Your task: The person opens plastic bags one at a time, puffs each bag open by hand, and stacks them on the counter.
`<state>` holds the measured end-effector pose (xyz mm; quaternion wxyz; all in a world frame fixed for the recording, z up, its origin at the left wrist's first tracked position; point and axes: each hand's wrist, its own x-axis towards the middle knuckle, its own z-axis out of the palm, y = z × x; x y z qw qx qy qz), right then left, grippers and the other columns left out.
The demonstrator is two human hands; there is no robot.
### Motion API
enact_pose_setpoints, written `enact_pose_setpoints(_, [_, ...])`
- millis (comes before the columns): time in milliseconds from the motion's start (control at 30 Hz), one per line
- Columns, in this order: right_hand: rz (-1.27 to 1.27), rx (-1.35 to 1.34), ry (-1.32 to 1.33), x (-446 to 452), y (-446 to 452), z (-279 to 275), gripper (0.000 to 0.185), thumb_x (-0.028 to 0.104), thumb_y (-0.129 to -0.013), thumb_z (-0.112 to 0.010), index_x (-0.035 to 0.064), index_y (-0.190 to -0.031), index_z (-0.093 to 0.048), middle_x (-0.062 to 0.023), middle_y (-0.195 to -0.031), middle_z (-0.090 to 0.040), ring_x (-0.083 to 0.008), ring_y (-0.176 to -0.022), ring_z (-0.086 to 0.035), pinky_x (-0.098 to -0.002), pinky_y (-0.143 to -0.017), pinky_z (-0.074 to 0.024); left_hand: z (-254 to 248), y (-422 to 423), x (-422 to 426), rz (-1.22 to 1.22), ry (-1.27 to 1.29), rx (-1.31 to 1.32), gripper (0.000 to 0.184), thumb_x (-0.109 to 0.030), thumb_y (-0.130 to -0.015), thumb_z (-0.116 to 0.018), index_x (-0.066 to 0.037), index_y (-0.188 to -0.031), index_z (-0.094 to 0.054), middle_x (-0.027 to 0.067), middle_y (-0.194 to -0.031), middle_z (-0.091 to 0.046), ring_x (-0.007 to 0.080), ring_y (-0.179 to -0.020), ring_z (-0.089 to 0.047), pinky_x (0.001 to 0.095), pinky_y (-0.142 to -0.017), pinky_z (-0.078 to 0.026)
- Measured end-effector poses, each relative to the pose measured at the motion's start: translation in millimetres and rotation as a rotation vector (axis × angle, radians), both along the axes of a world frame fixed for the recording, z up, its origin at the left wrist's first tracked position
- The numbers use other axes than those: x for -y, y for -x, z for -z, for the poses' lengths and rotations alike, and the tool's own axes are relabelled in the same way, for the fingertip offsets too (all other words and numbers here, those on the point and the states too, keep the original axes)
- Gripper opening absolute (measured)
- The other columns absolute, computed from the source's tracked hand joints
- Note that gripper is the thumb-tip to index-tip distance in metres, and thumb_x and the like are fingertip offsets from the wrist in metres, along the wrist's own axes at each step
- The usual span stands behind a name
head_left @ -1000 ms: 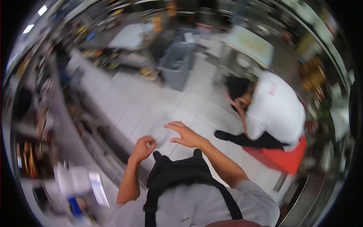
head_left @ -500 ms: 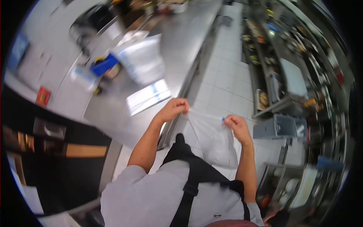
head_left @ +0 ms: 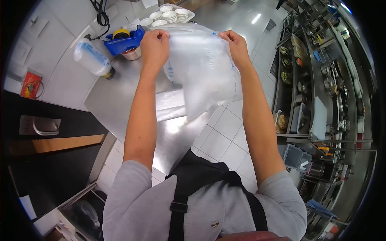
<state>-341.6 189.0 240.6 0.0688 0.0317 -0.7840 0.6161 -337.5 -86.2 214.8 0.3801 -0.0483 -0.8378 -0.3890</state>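
At the counter (head_left: 122, 96), plastic bag (head_left: 207, 72) hangs from 2 spots along its top edge: left hand (head_left: 156, 49) pinches 1, right hand (head_left: 238, 47) pinches the other. Tape dispenser (head_left: 120, 46) near left hand.

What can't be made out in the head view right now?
All in the head view:
- Translucent white plastic bag: far side faces away; blue print too small and creased to read.
- Flat white packet on the table: right end hidden by the bag.
- White tray of small white cups: near side hidden by the bag.
- Black coiled cable: cut off by the top edge.
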Motion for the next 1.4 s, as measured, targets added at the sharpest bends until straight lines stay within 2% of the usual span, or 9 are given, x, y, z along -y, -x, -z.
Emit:
enact_pose_setpoints(267, [-0.078,0.388,0.182,16,19,22,0.012,0.001,-0.092,-0.063,-0.0035,-0.102,-0.067,-0.0065,-0.086,-0.069,-0.0118,-0.069,-0.064,-0.0275,-0.064,-0.0567,-7,51,45,0.530,-0.886,0.844,0.013,-0.017,-0.088,-0.072,-0.005,-0.093,-0.073,-0.0006,-0.070,-0.061,0.0063,-0.053,-0.045,0.0229,-0.046,-0.029])
enact_pose_setpoints(500, [-0.044,0.351,0.202,32,12,35,0.008,0.003,-0.092,-0.064,-0.0026,-0.096,-0.067,-0.0061,-0.082,-0.067,-0.0108,-0.067,-0.061,-0.0258,-0.060,-0.0518,-22,60,50,0.454,-0.482,0.882,0.013,-0.017,-0.094,-0.068,-0.005,-0.098,-0.069,-0.0016,-0.082,-0.065,0.0054,-0.061,-0.053,0.0226,-0.047,-0.035])
enact_pose_setpoints(600, [0.020,0.311,0.190,39,2,28,0.007,0.004,-0.092,-0.064,-0.0023,-0.094,-0.066,-0.0053,-0.080,-0.067,-0.0102,-0.065,-0.059,-0.0249,-0.059,-0.0502,-3,76,70,0.684,-0.717,1.049,0.017,-0.021,-0.094,-0.069,-0.005,-0.101,-0.069,-0.0010,-0.083,-0.066,0.0061,-0.066,-0.060,0.0244,-0.051,-0.046])
enact_pose_setpoints(867, [0.006,0.302,0.233,38,5,52,0.008,0.007,-0.092,-0.064,0.0005,-0.090,-0.067,-0.0017,-0.076,-0.065,-0.0082,-0.065,-0.057,-0.0249,-0.057,-0.0477,21,88,84,0.778,-0.883,1.081,0.021,-0.018,-0.096,-0.067,-0.004,-0.112,-0.069,0.0019,-0.092,-0.071,0.0088,-0.070,-0.066,0.0250,-0.061,-0.056])
enact_pose_setpoints(967, [-0.016,0.252,0.227,34,12,76,0.008,0.009,-0.092,-0.064,0.0012,-0.091,-0.068,-0.0016,-0.076,-0.065,-0.0088,-0.065,-0.058,-0.0262,-0.057,-0.0471,31,92,77,0.642,-0.898,1.069,0.020,-0.019,-0.100,-0.064,-0.003,-0.111,-0.069,-0.0044,-0.077,-0.062,0.0024,-0.054,-0.042,0.0177,-0.044,-0.026])
enact_pose_setpoints(1100, [-0.091,-0.010,0.194,30,23,141,0.011,0.009,-0.091,-0.062,-0.0007,-0.093,-0.068,-0.0043,-0.075,-0.067,-0.0134,-0.064,-0.061,-0.0296,-0.057,-0.0486,76,95,68,0.525,-0.887,1.083,0.017,-0.014,-0.100,-0.057,-0.004,-0.101,-0.071,-0.0021,-0.072,-0.061,0.0048,-0.052,-0.043,0.0212,-0.043,-0.027])
enact_pose_setpoints(1167, [0.152,0.091,-0.126,45,7,117,0.013,0.009,-0.091,-0.061,-0.0017,-0.096,-0.068,-0.0062,-0.077,-0.068,-0.0160,-0.063,-0.062,-0.0315,-0.058,-0.0500,117,90,68,0.458,-0.902,1.138,0.019,-0.011,-0.099,-0.054,-0.007,-0.094,-0.071,-0.0007,-0.069,-0.061,0.0080,-0.052,-0.048,0.0244,-0.043,-0.030])
enact_pose_setpoints(1267, [0.011,0.300,-0.106,25,14,117,0.016,0.009,-0.090,-0.062,-0.0029,-0.099,-0.068,-0.0086,-0.083,-0.069,-0.0181,-0.066,-0.063,-0.0337,-0.061,-0.0510,91,69,37,0.350,-0.931,0.933,0.027,-0.023,-0.104,-0.051,-0.007,-0.096,-0.071,0.0023,-0.074,-0.064,0.0099,-0.058,-0.053,0.0246,-0.049,-0.035])
enact_pose_setpoints(1400, [-0.307,-0.006,0.037,2,-4,63,0.050,0.015,-0.082,-0.075,-0.0015,-0.125,-0.057,-0.0130,-0.113,-0.066,-0.0253,-0.107,-0.062,-0.0368,-0.092,-0.0500,31,45,8,0.200,-1.030,0.417,0.050,-0.041,-0.108,-0.037,-0.002,-0.099,-0.068,0.0071,-0.089,-0.069,0.0136,-0.072,-0.058,0.0287,-0.064,-0.045])
